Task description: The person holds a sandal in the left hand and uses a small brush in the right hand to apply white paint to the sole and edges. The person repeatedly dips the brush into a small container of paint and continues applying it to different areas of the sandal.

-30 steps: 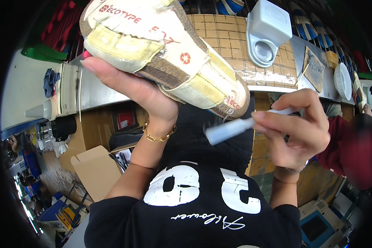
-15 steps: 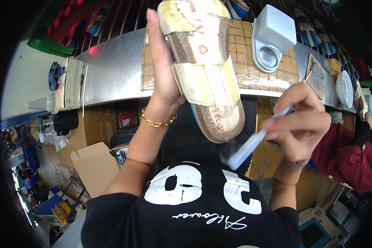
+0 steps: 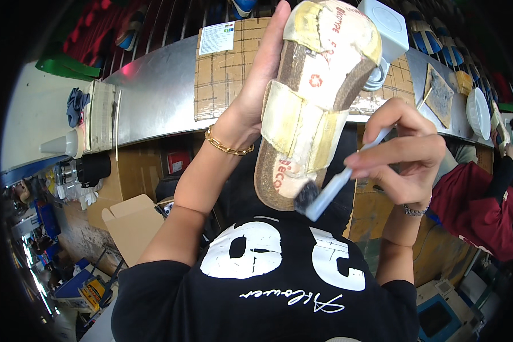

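My left hand (image 3: 251,111) is closed around the left side of a sandal (image 3: 313,80). Its underside faces me, showing a brown cork edge, a pale middle with red print, and the yellowed ends of folded-under straps. Between the fingers of my right hand (image 3: 407,157) is a brush (image 3: 332,196) with a pale blue handle. The dark bristles touch, or nearly touch, the rounded lower end of the sandal at its right edge.
Behind the sandal, a flat cardboard box (image 3: 225,80) lies on a metal bench (image 3: 154,91). A white plastic container (image 3: 387,28) stands on that cardboard. To the right are a white bowl (image 3: 477,114), a stained board (image 3: 439,94) and a person in dark red (image 3: 479,199).
My left hand has shifted the sandal to the right and tilted it, its lower end swinging left. The brush has moved slightly left and up, its bristles now at the sandal's end.
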Motion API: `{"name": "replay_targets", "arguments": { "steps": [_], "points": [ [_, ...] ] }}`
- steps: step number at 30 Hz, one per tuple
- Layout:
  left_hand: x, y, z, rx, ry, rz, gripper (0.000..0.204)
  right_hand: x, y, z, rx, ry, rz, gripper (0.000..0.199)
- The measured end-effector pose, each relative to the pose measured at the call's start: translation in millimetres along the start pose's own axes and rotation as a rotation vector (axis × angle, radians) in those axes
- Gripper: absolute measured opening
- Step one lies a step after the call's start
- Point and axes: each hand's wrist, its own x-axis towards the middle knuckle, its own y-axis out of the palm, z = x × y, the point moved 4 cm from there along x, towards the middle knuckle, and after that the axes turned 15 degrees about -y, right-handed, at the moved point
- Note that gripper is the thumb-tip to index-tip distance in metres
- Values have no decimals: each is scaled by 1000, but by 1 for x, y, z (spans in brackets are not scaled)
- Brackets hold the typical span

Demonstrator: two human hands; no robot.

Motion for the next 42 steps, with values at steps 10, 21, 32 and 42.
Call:
{"name": "replay_targets", "arguments": {
  "steps": [10, 21, 32, 42],
  "points": [
    [2, 14, 1, 34, -37, 52, 79, -2, -6, -4, 84, -12, -8, 22],
    [4, 1, -6, -48, 0, 42, 79, 0, 2, 10, 6, 116, -100, 24],
    [-5, -23, -13, -132, 44, 3, 79, 0, 21, 33, -240, 50, -102, 29],
    [-19, 1, -10, 60, 27, -62, 82, 51, -19, -37, -380, 0, -258, 11]
  ]
}}
